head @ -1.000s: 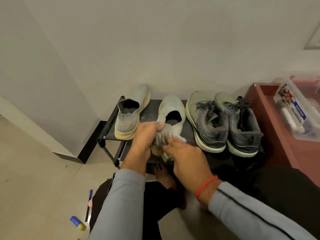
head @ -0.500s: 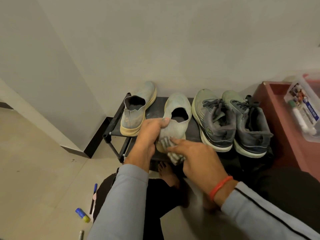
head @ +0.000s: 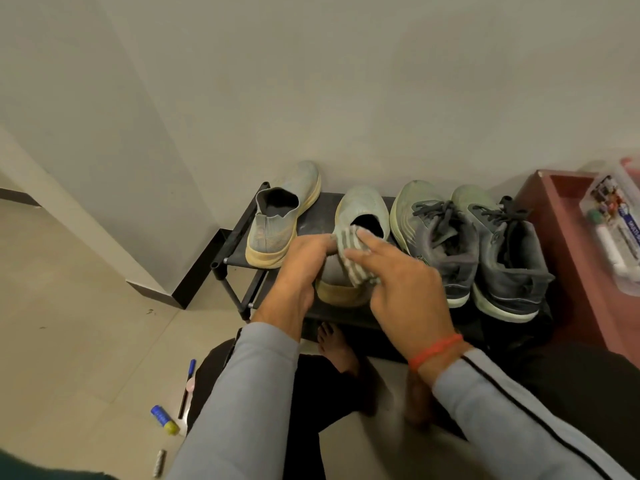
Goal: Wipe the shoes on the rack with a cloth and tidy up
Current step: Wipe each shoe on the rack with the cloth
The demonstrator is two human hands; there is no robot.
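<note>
Low black rack [head: 239, 233] stood against a plain wall on pale tiled floor [head: 86, 323].
I saw my right hand [head: 401, 289] press a striped cloth [head: 349, 258] with straight fingers onto the near heel of a pale slip-on shoe [head: 360, 216]; left hand [head: 301, 268] gripped it.

The hands hide the heel of the slip-on [head: 363, 216] and part of the cloth [head: 349, 252]. The box [head: 613, 220] is cut off by the right edge; its label is unreadable.
</note>
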